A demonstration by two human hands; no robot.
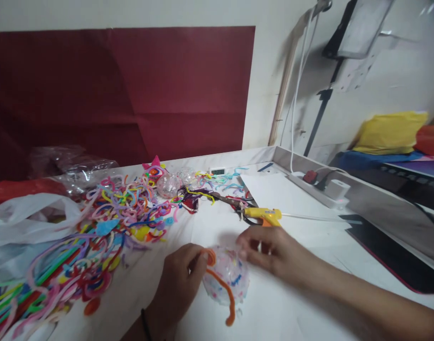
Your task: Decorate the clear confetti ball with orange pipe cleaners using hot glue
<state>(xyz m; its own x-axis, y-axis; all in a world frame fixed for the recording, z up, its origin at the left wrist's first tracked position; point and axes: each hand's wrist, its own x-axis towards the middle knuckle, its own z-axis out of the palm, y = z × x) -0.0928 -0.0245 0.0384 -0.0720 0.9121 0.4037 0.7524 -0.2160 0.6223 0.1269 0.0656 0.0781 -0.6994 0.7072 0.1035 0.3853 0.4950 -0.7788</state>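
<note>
Pipe cleaner (228, 290), fuzzy and orange, pinched by the left hand (183, 265), trails rightward toward the wearer from its fingertips over a speckled clear-plastic dome (225, 266); the right hand (272, 247), farther off, is curled, grip unclear.

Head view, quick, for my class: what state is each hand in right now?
Left hand: closed, pinching the orange strip.
Right hand: curled at the edge of the clear speckled ball; contact or grip cannot be told.
</note>
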